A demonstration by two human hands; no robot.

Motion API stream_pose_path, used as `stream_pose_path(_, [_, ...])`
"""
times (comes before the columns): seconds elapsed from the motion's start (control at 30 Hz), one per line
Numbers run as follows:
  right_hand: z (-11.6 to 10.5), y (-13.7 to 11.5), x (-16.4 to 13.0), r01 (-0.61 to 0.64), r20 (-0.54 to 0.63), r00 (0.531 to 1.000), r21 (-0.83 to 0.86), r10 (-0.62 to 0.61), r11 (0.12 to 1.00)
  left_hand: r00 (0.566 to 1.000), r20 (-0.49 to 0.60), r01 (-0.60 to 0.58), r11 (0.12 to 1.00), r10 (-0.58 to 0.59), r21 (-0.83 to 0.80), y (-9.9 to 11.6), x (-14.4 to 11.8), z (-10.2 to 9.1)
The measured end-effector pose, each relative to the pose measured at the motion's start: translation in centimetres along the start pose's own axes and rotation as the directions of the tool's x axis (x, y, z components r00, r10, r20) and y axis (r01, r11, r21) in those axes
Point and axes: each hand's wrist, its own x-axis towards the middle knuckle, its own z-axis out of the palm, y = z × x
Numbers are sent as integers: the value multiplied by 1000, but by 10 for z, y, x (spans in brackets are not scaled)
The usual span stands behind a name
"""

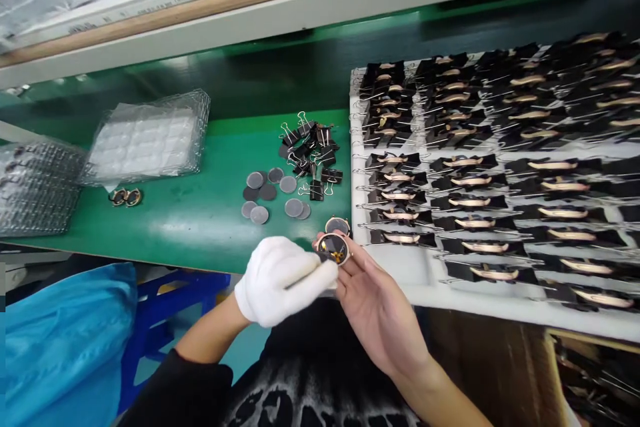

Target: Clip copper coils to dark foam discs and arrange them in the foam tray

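Evidently, a good part of the work is already done: the white tray (395, 273) on the right is filled row after row with round cases pinched in black binder clips (470, 183), and only the near left corner of it is seen bare. Left to be handled, as far as can be judged, are a loose heap of binder clips (313, 150), a scatter of grey discs (273, 193) on the green counter (200, 213), one more round case (337, 223) lying at the counter's near edge, and a pair of small round parts (125, 197) further left beside clear blister trays (147, 137). A round watch case (333, 248) is held just off the counter edge, close to the tray's empty corner. It is cradled from the right and below by the bare right hand (380, 310), whose fingers are curled narrowly round its rim. The gloved left hand (280, 280) is pressed against the case from the left, its fingers closed narrowly, the thumb laid toward the case; whether anything else is pinched in the glove cannot be told.
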Motion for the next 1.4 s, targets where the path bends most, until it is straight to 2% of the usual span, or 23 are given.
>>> stream_pose_path(0.07, [0, -1, -1, -12, -7, 1000, -27, 11, 1000, 992, -43, -116, 992, 119, 55, 0, 0, 4])
stream_pose_path(0.17, [-1, -1, -3, -2, -22, 1000, -60, 1, 998, 983, -94, -145, 982, 157, 124, -5, 0, 10])
stream_pose_path(0.27, [-2, 0, -2, 2, -22, 1000, -73, -4, 997, 990, -56, -125, 990, 129, 67, -8, 3, 12])
stream_pose_path(0.4, [-2, 3, -1, -21, 29, 999, -108, 24, 994, 1000, 12, 9, 998, -8, -69, -4, 5, 11])
stream_pose_path(0.47, [-2, 4, 0, -9, 41, 999, -135, 15, 991, 999, -31, 17, 998, -19, -62, -1, 6, 10])
stream_pose_path(0.53, [-4, 2, 0, 26, 28, 999, -149, -22, 989, 997, -63, -38, 999, 36, -28, 1, 8, 7])
stream_pose_path(0.63, [-7, -4, -3, 66, 32, 998, -153, -62, 986, 986, 16, -165, 980, 168, -111, -4, 13, 0])
stream_pose_path(0.67, [-7, -6, -5, 77, 52, 996, -157, -69, 985, 987, 16, -155, 979, 159, -135, -9, 16, -1])
stream_pose_path(0.7, [-8, -8, -7, 86, 76, 994, -164, -75, 983, 996, -15, -94, 988, 93, -125, -15, 20, 0])
stream_pose_path(0.73, [-9, -9, -9, 96, 101, 992, -175, -79, 980, 998, -53, 17, 997, -20, -71, -22, 24, 2])
stream_pose_path(0.77, [-10, -11, -11, 108, 121, 989, -188, -86, 976, 982, -89, 167, 986, -164, 20, -31, 29, 6])
stream_pose_path(0.8, [-11, -12, -13, 119, 135, 986, -201, -93, 972, 945, -110, 322, 938, -310, 129, -40, 35, 11])
stream_pose_path(0.83, [-11, -13, -15, 131, 140, 985, -211, -103, 969, 901, -77, 431, 869, -426, 241, -49, 42, 17])
stream_pose_path(0.9, [-14, -13, -18, 152, 137, 983, -229, -123, 962, 817, 29, 521, 760, -575, 388, -66, 54, 29])
stream_pose_path(0.93, [-15, -14, -20, 163, 140, 981, -240, -131, 957, 789, 83, 535, 746, -609, 397, -73, 59, 34])
stream_pose_path(1.0, [-18, -16, -22, 190, 184, 973, -309, -138, 932, 769, 147, 567, 771, -622, 291, -81, 64, 39])
stream_pose_path(1.07, [-20, -19, -23, 255, 282, 949, -434, -139, 864, 780, 121, 601, 788, -614, 134, -81, 63, 37])
stream_pose_path(1.17, [-20, -21, -21, 343, 365, 919, -553, -150, 759, 824, -39, 566, 824, -565, 15, -65, 56, 26])
stream_pose_path(1.3, [-15, -21, -12, 301, 246, 948, -494, -201, 816, 876, -225, 441, 898, -426, 16, -28, 44, 13])
stream_pose_path(1.33, [-14, -21, -9, 292, 232, 952, -483, -201, 825, 890, -235, 407, 913, -392, 17, -20, 41, 11])
stream_pose_path(1.4, [-14, -22, -6, 303, 236, 949, -490, -210, 817, 939, -187, 298, 954, -290, 15, -7, 36, 7])
